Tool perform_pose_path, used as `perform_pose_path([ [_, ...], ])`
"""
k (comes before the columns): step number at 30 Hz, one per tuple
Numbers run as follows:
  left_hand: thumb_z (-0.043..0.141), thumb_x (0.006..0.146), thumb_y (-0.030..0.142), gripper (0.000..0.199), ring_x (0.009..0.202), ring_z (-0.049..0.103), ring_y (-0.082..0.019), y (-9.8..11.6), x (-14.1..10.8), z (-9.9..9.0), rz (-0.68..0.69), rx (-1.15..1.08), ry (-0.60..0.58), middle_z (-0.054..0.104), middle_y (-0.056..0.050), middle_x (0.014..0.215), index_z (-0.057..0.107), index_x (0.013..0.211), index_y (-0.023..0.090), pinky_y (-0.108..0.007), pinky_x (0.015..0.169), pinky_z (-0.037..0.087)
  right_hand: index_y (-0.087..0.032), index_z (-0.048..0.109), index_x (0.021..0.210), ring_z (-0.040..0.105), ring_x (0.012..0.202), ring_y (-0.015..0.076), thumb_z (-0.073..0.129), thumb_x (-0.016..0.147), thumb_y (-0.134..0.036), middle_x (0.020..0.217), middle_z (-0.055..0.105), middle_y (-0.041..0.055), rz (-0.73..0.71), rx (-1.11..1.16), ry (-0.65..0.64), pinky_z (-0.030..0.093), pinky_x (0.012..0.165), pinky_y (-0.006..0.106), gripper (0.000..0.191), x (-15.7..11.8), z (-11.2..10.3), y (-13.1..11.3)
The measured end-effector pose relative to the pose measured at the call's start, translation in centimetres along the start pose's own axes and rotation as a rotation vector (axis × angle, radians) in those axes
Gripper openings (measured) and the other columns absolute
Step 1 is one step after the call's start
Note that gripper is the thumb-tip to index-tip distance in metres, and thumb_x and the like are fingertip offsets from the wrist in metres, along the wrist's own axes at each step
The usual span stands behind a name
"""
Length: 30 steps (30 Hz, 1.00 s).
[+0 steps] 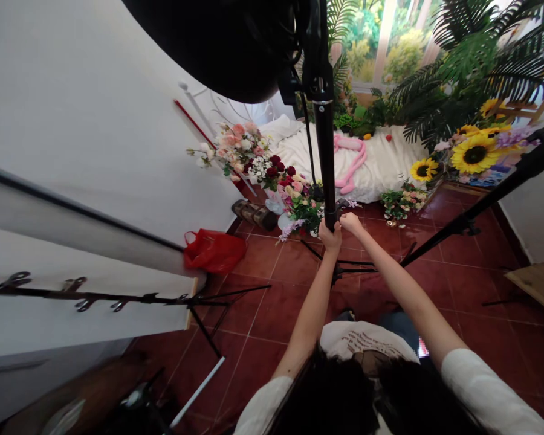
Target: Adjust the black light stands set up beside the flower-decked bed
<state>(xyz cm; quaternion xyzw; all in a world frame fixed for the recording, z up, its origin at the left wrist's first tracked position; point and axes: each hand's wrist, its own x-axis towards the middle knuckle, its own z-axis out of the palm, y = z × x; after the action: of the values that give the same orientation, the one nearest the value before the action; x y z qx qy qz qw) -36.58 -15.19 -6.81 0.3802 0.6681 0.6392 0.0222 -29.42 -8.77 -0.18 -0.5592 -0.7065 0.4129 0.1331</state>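
The left hand (330, 237) wraps round the black pole (327, 151) of a stand, fingers closed on it. The right hand (351, 222) is curled just beside, close against the pole's side; whether it pinches anything there I cannot tell. The pole rises in front of the person, with a large black shade (217, 42) above and the red tiled floor (265, 308) below. Flowers (294, 187) and a white cloth (392, 166) lie beyond; a red bag (215, 251) sits by the wall

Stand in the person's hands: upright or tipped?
Upright: the pole rises steeply above legs spread out at the floor.
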Motion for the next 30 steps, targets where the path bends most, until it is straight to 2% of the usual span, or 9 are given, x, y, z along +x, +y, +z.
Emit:
perform_pose_path([
  [4, 0.038, 0.083, 0.077, 0.062, 0.066, 0.059, -0.02, 0.3, 0.0, -0.1, -0.003, -0.018, 0.007, 0.06, -0.007, 0.07, 0.058, 0.082, 0.018, -0.03, 0.064, 0.041, -0.016, 0.057, 0.059, 0.057, 0.059, 0.0116, 0.055, 0.085, -0.037, 0.06, 0.061, 0.0021, -0.095, 0.41, -0.101, 0.042, 0.058, 0.02, 0.034, -0.2, 0.4, 1.5],
  [7, 0.04, 0.084, 0.074, 0.058, 0.067, 0.059, -0.019, 0.6, 0.0, -0.1, -0.032, -0.032, -0.003, 0.06, -0.006, 0.07, 0.057, 0.08, 0.019, -0.029, 0.064, 0.041, -0.015, 0.063, 0.077, 0.059, 0.063, 0.0097, 0.061, 0.081, -0.038, 0.074, 0.068, 0.0024, -0.072, 0.695, -0.179, 0.047, 0.062, 0.02, 0.023, -0.5, 0.9, 3.3],
  [9, 0.041, 0.084, 0.074, 0.057, 0.066, 0.059, -0.018, 0.8, -0.1, -0.2, -0.047, -0.037, -0.001, 0.06, -0.005, 0.069, 0.057, 0.079, 0.019, -0.028, 0.063, 0.041, -0.017, 0.064, 0.088, 0.062, 0.067, 0.0101, 0.068, 0.074, -0.032, 0.081, 0.071, 0.0026, -0.065, 0.772, -0.191, 0.05, 0.067, 0.021, 0.022, -0.9, 1.5, 4.8],
  [13, 0.042, 0.084, 0.074, 0.058, 0.063, 0.058, -0.018, 1.0, 0.0, -0.4, -0.044, -0.05, 0.0, 0.059, -0.004, 0.065, 0.057, 0.077, 0.019, -0.027, 0.062, 0.042, -0.017, 0.063, 0.101, 0.066, 0.079, 0.0149, 0.076, 0.057, -0.019, 0.09, 0.072, 0.0043, -0.167, 0.726, -0.267, 0.054, 0.077, 0.028, 0.046, -2.1, 3.3, 6.7],
  [15, 0.043, 0.083, 0.074, 0.058, 0.062, 0.058, -0.018, 1.2, 0.2, -0.7, -0.051, -0.061, -0.021, 0.059, -0.003, 0.065, 0.058, 0.079, 0.019, -0.028, 0.061, 0.042, -0.017, 0.061, 0.112, 0.067, 0.088, 0.018, 0.078, 0.056, -0.02, 0.101, 0.071, 0.0073, -0.262, 0.676, -0.289, 0.054, 0.084, 0.031, 0.059, -2.4, 4.4, 6.7],
  [17, 0.046, 0.081, 0.076, 0.058, 0.063, 0.058, -0.018, 1.4, 0.4, -1.1, -0.061, -0.067, -0.06, 0.059, -0.003, 0.066, 0.059, 0.081, 0.019, -0.028, 0.061, 0.043, -0.015, 0.059, 0.12, 0.066, 0.098, 0.0218, 0.078, 0.058, -0.025, 0.111, 0.069, 0.0109, -0.339, 0.604, -0.234, 0.052, 0.091, 0.034, 0.066, -2.5, 5.4, 6.1],
  [22, 0.045, 0.081, 0.076, 0.06, 0.069, 0.062, -0.02, 1.4, 0.4, -1.8, -0.058, -0.084, -0.143, 0.063, -0.005, 0.073, 0.059, 0.091, 0.019, -0.03, 0.065, 0.047, -0.012, 0.056, 0.128, 0.06, 0.117, 0.0298, 0.073, 0.068, -0.037, 0.127, 0.064, 0.0173, -0.354, 0.467, -0.063, 0.046, 0.104, 0.042, 0.067, -2.3, 7.0, 4.7],
  [26, 0.035, 0.089, 0.071, 0.059, 0.081, 0.066, -0.023, 0.5, -0.3, -2.4, 0.01, -0.075, -0.199, 0.068, -0.012, 0.087, 0.058, 0.101, 0.018, -0.033, 0.073, 0.052, -0.022, 0.051, 0.138, 0.05, 0.134, 0.028, 0.066, 0.077, -0.041, 0.142, 0.055, 0.0126, -0.304, 0.426, -0.036, 0.04, 0.111, 0.041, 0.065, -2.9, 7.0, 4.4],
  [30, 0.032, 0.091, 0.069, 0.06, 0.082, 0.068, -0.025, 0.4, -0.6, -2.8, 0.045, -0.043, -0.223, 0.069, -0.016, 0.089, 0.057, 0.102, 0.016, -0.034, 0.073, 0.052, -0.027, 0.049, 0.141, 0.049, 0.135, 0.0282, 0.063, 0.081, -0.042, 0.138, 0.059, 0.0092, -0.268, 0.378, -0.044, 0.043, 0.109, 0.041, 0.063, -3.5, 6.5, 4.1],
])
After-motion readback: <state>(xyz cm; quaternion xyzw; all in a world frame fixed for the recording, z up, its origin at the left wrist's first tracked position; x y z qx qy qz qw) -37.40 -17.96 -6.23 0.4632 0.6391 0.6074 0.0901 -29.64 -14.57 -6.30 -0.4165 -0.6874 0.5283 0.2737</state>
